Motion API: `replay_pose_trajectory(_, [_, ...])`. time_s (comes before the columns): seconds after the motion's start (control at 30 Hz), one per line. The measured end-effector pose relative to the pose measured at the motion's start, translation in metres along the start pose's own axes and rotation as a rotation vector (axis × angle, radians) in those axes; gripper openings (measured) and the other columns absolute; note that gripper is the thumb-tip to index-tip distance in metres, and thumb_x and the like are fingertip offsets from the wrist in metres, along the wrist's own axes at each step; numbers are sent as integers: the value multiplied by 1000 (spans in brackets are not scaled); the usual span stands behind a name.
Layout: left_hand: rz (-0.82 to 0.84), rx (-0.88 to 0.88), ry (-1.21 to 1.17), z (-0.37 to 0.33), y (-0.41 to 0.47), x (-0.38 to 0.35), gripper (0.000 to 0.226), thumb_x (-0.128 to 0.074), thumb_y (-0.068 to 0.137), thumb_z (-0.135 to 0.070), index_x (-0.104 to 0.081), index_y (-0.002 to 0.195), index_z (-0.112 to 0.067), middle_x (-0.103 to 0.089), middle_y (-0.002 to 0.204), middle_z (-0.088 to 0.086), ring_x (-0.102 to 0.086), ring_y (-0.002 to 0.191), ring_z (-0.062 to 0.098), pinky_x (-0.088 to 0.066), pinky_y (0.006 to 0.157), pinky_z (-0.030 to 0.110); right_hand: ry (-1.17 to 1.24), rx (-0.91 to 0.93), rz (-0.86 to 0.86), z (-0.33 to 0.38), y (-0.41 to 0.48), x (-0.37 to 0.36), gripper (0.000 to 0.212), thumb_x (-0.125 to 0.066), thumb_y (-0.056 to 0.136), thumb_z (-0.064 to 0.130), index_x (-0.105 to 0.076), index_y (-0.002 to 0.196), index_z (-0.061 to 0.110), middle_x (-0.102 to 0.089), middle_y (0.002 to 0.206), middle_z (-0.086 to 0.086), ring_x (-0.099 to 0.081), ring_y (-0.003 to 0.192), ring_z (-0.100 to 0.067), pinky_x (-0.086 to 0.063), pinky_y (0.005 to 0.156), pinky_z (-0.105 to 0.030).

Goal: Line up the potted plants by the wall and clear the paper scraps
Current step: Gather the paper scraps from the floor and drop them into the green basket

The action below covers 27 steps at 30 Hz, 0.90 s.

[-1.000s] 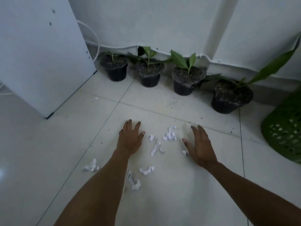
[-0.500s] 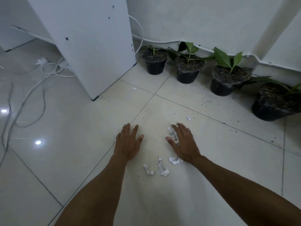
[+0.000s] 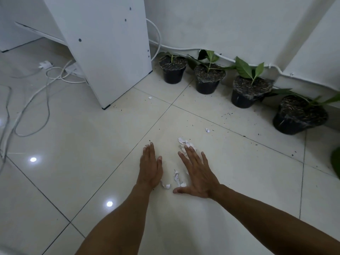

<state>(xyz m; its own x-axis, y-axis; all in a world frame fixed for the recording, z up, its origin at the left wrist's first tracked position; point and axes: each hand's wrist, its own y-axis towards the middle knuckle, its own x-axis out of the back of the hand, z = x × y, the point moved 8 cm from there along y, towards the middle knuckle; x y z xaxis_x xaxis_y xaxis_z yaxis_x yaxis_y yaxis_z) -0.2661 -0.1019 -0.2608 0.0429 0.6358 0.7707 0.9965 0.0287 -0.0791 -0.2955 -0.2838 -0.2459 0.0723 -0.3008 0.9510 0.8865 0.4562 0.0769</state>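
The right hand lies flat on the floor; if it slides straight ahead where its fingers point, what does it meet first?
The right hand would first meet the heap of paper scraps at its fingertips, which it seems already to touch. Beyond that the tile looks free, probably up to the potted plants by the wall.

glossy pale floor tiles (image 3: 77, 137) with dark grout, plain white wall (image 3: 220, 24), white cabinet panel (image 3: 110, 52), loose white cables (image 3: 33, 100), ceiling-light glare spots

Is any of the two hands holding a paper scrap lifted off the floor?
No: the left hand and the right hand lie flat and open on the floor, with the paper scraps between them.
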Motion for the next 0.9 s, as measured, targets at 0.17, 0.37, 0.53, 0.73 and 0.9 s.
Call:
replay_pose_trajectory(0.17, [43,-3,-89,-22,3,-22,67,-31,107,-27,8,159,-11,1,167,4,0,155,19,5,123,37,-24,-95,-44,1,0,-7,121,-39,69,96,-8,160,23,3,169,-7,4,156,-25,-11,120,-64])
replay_pose_trajectory(0.37, [133,-113,-162,-43,7,-28,73,-37,106,-32,12,158,-19,4,167,-3,2,155,16,5,121,32,-16,-286,-83,-27,16,-8,105,-35,83,85,-2,161,23,1,169,-9,1,156,-27,-14,120,-63])
replay_pose_trajectory(0.53, [229,-323,131,-15,-9,-2,113,-46,77,-86,14,157,-33,11,162,-25,10,151,0,-3,121,31,-10,-340,-100,-42,21,6,107,-36,77,91,-12,159,26,-9,168,-10,-11,155,-30,-18,118,-62])
replay_pose_trajectory(0.73, [275,-374,463,10,-32,-8,136,-30,60,-102,20,156,-19,20,164,-9,17,152,7,5,125,38,-60,-277,-47,-40,-4,2,115,-37,73,94,-4,160,27,-2,169,-8,-5,156,-30,-19,118,-64])
replay_pose_trajectory(0.9, [151,-263,432,7,-3,-12,114,-19,79,-89,9,158,-12,18,164,-3,13,153,13,3,125,41,-50,-371,-29,-47,-8,-7,115,-35,73,95,-5,160,26,-1,169,-10,-4,155,-31,-19,119,-64])
